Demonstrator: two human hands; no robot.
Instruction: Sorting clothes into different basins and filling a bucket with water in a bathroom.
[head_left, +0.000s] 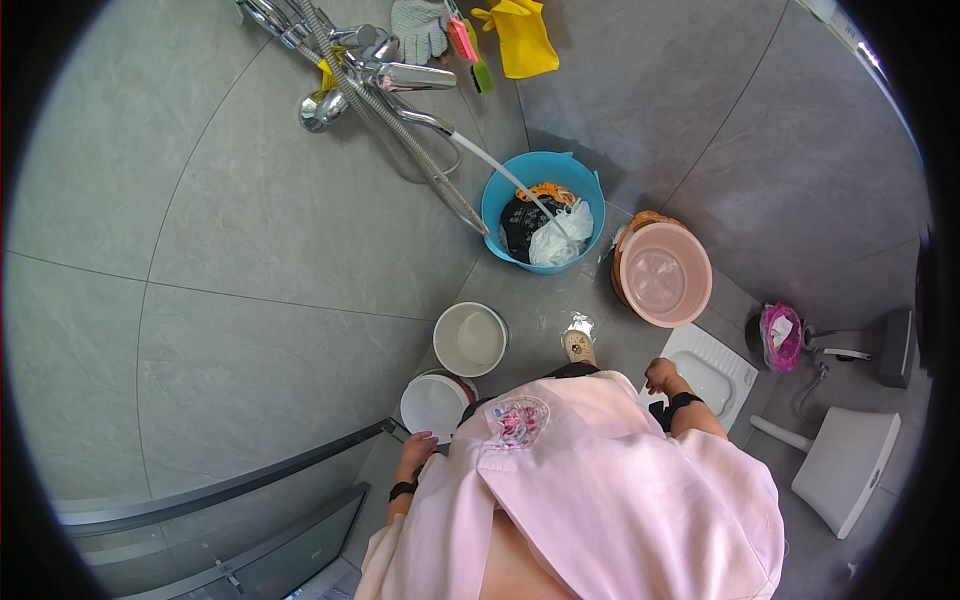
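Observation:
My left hand is low beside my body, close to a white bucket and the dark metal frame of a glass door. Its grip is partly hidden. Over the squat toilet hangs my right hand, fingers curled, with nothing visible in it. Ahead stands a blue plastic tub holding dark cloth, an orange item and a white plastic bag. From the chrome faucet, a stream of water runs down into the tub.
A second white bucket sits nearer the tub. Pink basins are stacked with an orange one at right. A lined waste bin stands by the wall. Yellow rubber gloves and brushes hang above. The floor is wet.

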